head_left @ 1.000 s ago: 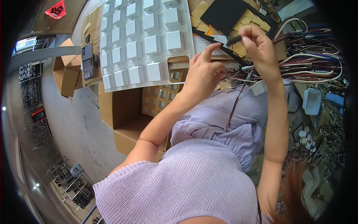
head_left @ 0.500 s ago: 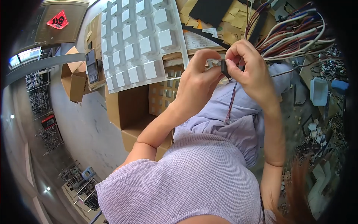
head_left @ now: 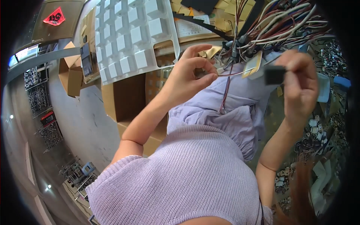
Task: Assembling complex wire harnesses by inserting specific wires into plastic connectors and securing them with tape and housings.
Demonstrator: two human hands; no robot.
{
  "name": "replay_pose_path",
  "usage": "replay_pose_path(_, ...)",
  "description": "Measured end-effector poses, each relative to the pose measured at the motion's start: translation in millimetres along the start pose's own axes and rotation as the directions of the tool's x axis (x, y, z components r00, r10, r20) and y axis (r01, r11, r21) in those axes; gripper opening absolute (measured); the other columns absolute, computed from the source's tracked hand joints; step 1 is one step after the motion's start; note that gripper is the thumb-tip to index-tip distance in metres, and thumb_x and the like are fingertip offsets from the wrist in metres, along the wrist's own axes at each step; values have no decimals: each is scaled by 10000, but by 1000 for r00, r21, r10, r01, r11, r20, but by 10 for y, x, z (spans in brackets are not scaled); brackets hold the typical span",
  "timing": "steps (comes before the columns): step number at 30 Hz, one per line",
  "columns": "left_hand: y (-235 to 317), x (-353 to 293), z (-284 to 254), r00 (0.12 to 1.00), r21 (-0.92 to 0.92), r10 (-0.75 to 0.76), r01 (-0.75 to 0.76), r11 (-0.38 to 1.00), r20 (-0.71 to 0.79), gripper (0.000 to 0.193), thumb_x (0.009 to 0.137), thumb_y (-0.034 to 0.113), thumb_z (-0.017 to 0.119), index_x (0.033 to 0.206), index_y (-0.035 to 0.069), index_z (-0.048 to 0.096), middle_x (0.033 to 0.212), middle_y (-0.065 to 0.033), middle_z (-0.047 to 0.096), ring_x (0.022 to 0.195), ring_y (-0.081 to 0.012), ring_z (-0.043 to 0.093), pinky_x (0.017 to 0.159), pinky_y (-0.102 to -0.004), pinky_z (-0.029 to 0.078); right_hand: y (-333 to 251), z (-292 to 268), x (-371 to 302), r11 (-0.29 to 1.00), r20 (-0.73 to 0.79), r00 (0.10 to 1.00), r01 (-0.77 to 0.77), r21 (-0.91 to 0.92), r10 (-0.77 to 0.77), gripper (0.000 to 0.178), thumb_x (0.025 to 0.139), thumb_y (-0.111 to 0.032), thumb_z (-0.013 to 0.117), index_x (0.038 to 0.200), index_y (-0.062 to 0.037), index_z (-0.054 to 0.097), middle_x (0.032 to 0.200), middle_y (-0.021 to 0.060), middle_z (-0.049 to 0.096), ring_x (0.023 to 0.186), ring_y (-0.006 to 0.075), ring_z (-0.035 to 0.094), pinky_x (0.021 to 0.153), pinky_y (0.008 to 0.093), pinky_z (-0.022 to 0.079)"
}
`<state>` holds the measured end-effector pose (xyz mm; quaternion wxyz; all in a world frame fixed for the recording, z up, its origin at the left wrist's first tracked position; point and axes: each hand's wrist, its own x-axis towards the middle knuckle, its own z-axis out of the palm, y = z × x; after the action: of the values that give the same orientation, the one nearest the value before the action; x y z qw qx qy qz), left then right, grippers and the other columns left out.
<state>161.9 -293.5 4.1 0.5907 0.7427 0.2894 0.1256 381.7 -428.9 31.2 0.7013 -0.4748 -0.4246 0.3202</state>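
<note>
Right hand (head_left: 302,82), upright toward half past two, pinches a black block (head_left: 275,75). Left hand (head_left: 189,74), twelve o'clock, curls beside a wire (head_left: 229,74); its grip cannot be determined.

Cardboard work surf. (head_left: 198,36), upper ctr., bears scattered tan pcs. (head_left: 224,24), a flat blk. sheet (head_left: 198,5), a wht. printed sheet (head_left: 191,29) and, lying partly across the latter, a blk. strip (head_left: 202,24) w/ toothed edge.
</note>
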Motion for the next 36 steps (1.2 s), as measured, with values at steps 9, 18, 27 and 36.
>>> replay_pose_path(9, 185, 42, -40, 976, -56, 13, -1, 998, 219, 143, 819, 115, 749, 864, -4, 683, 1392, -133, 464, 1056, -170, 614, 940, -318, 467, -48, 221, 30, 935, 439, 846, -173, -310, 302, 128, 735, 49, 580, 855, 4, 582, 805, 33, 556, 715, 117, 513, 664, 249, 436)
replay_pose_path(18, 244, 30, -25, 967, 80, 107, -128, 989, 231, 160, 795, 139, 768, 864, 18, 691, 1373, -123, 497, 1151, -181, 542, 903, -313, 466, -35, 251, 111, 875, 467, 786, -184, -447, 404, 112, 752, 18, 579, 864, 6, 583, 801, 32, 558, 698, 114, 508, 652, 250, 434)
replay_pose_path(27, 232, 28, -51, 986, -38, 3, 4, 999, 166, 157, 842, 137, 736, 863, -6, 676, 1368, -130, 475, 1014, -129, 584, 834, -270, 494, 116, 434, -82, 799, 231, 967, 55, -599, 107, 236, 838, -51, 630, 1047, -8, 530, 1006, 88, 530, 787, 177, 584, 719, 290, 476)
replay_pose_path(36, 246, 2, 185, 989, -345, -45, 92, 934, 143, 201, 928, 115, 633, 1070, 24, 524, 808, 16, 507, 725, -32, 451, 644, -192, 392, 70, 432, -281, 919, -8, 982, -179, -353, 188, 107, 864, 16, 630, 931, -17, 554, 895, 28, 517, 699, 83, 500, 603, 211, 424)
